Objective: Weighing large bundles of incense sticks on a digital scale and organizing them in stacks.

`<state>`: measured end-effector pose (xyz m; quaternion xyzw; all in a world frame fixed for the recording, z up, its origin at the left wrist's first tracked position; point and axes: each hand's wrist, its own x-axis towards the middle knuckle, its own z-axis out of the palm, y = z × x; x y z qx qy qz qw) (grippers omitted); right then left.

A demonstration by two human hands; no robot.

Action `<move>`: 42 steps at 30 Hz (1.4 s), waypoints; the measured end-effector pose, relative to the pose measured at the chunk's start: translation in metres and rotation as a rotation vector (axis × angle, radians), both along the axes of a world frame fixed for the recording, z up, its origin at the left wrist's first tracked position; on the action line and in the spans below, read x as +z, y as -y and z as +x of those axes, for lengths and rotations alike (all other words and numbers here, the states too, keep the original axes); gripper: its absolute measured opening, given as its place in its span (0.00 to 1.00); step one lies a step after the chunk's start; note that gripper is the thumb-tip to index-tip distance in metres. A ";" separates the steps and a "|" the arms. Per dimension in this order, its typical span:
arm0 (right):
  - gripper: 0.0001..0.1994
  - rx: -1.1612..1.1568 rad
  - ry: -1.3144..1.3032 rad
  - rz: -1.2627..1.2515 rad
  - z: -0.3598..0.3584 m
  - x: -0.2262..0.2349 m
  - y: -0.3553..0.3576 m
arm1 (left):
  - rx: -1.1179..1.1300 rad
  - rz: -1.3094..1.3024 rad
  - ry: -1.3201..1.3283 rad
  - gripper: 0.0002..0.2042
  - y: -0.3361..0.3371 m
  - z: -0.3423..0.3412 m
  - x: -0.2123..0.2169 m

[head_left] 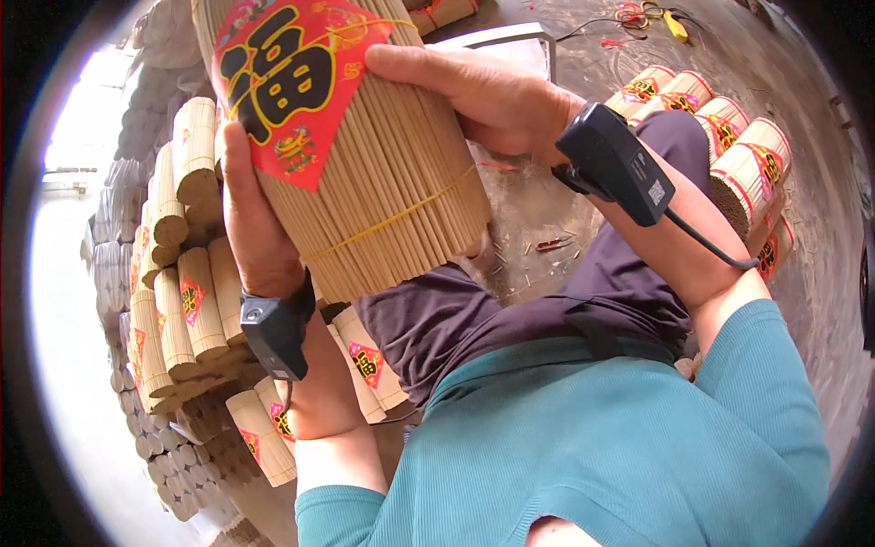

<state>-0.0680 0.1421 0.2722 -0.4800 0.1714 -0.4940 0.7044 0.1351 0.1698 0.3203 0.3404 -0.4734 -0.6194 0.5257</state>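
Tan stick bundle, clasped between left hand and right hand: red label and yellow ties on; red bands, borne by bundles right of the grip, look outstanding (I judge remotely).

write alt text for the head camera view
A person's left hand and right hand hold a thick bundle of thin tan sticks, bound with yellow bands and bearing a red diamond-shaped label. More stick bundles are stacked at the left, and others lie at the right.

Yellow object lies on floor; red cord nearby.
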 end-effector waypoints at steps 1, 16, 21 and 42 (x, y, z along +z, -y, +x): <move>0.36 -0.001 -0.002 -0.001 -0.003 0.001 0.001 | -0.002 -0.006 -0.010 0.26 -0.003 -0.005 0.004; 0.38 -0.125 -0.001 -0.071 -0.027 0.005 -0.020 | -0.053 -0.003 -0.016 0.25 -0.001 -0.025 0.007; 0.37 -0.128 0.001 -0.040 -0.035 0.000 -0.019 | -0.006 -0.007 0.017 0.24 0.003 -0.035 0.008; 0.31 -0.096 -0.039 -0.061 -0.034 -0.006 -0.027 | -0.027 0.026 0.044 0.26 -0.010 -0.033 0.002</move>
